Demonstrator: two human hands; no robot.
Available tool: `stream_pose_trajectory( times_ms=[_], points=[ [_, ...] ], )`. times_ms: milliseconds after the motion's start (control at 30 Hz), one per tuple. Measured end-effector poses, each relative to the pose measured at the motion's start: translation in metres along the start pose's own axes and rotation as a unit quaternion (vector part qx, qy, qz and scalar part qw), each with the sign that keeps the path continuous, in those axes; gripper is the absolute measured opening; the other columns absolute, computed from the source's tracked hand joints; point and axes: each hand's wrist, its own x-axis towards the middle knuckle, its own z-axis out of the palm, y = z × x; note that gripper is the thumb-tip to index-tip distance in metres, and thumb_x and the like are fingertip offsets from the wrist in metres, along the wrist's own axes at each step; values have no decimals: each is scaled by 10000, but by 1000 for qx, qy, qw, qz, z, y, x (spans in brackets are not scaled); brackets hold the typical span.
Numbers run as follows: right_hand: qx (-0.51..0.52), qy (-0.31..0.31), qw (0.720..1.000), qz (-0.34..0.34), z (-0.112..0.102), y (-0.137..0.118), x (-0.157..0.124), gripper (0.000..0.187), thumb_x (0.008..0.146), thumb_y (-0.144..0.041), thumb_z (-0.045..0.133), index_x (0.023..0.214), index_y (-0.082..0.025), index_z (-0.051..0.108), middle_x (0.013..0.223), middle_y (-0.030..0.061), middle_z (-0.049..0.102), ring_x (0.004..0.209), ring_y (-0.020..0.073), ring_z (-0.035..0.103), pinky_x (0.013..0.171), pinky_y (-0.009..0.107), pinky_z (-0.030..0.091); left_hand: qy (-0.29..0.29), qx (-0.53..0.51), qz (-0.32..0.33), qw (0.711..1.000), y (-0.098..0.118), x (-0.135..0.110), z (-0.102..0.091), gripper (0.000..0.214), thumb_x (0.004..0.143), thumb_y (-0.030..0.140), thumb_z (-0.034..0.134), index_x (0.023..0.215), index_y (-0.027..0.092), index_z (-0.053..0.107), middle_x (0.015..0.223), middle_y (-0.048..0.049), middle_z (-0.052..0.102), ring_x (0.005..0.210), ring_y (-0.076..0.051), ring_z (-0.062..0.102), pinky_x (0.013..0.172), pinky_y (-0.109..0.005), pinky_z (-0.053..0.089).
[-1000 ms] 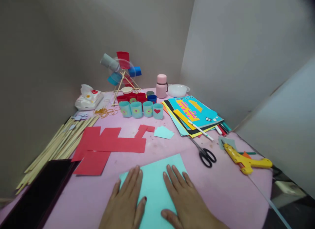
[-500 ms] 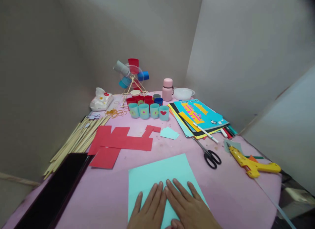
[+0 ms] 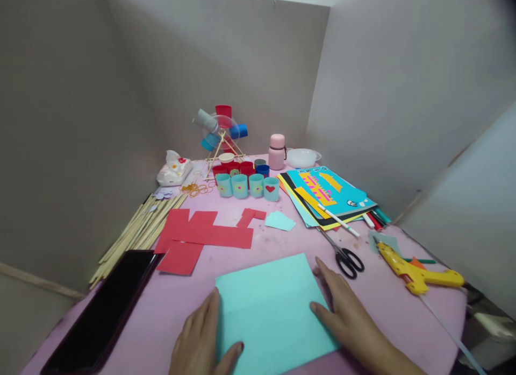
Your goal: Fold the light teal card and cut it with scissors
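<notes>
A light aqua sheet of paper (image 3: 270, 316) lies flat on the pink table in front of me, with a faint crease across it. My left hand (image 3: 201, 332) rests along the sheet's left edge, its thumb lying on the paper and its fingers outside the edge. At the right edge is my right hand (image 3: 342, 305), thumb tip on the paper and fingers stretched forward. Both hands are open, thumbs apart from the fingers. Black-handled scissors (image 3: 349, 261) lie just beyond my right hand.
Red paper pieces (image 3: 217, 236), a phone-like black slab (image 3: 105, 310) and wooden sticks (image 3: 137, 235) lie left. Aqua paper cups (image 3: 239, 186) stand before a stick-built wheel (image 3: 221, 130). Stacked coloured paper (image 3: 330, 195) and a yellow glue gun (image 3: 415, 270) lie right.
My hands have parted from the middle of the aqua sheet to its left and right edges. The view has tilted slightly, so the table's things appear a little lower and further right.
</notes>
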Motion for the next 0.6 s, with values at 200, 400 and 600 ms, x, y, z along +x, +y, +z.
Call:
stream_pose_trajectory(
  times_ms=[200, 400, 600],
  points=[
    [341, -96, 918, 178, -15, -16, 25, 690, 665, -237, 635, 1301, -109, 399, 855, 42, 631, 729, 194, 578, 713, 352, 467, -35, -89, -95, 991, 2, 5, 1, 764, 804, 359, 485, 1422, 63, 147, 1356, -219, 428, 1206, -317, 450, 959, -481, 417],
    [494, -215, 820, 190, -30, -27, 26, 354, 645, -404, 737, 862, -129, 682, 678, 48, 705, 661, 191, 655, 695, 319, 464, -4, -363, -266, 893, 11, 16, -10, 805, 796, 412, 527, 1418, 111, 115, 1088, -122, 619, 989, -263, 595, 854, -440, 480],
    [429, -93, 894, 91, -55, -38, 32, 185, 734, -382, 687, 801, -210, 692, 775, 28, 683, 736, 188, 617, 684, 302, 459, 14, -540, -264, 799, 12, 33, -59, 219, 768, 412, 598, 783, 197, 634, 766, -9, 668, 718, -187, 612, 646, -299, 501]
  ],
)
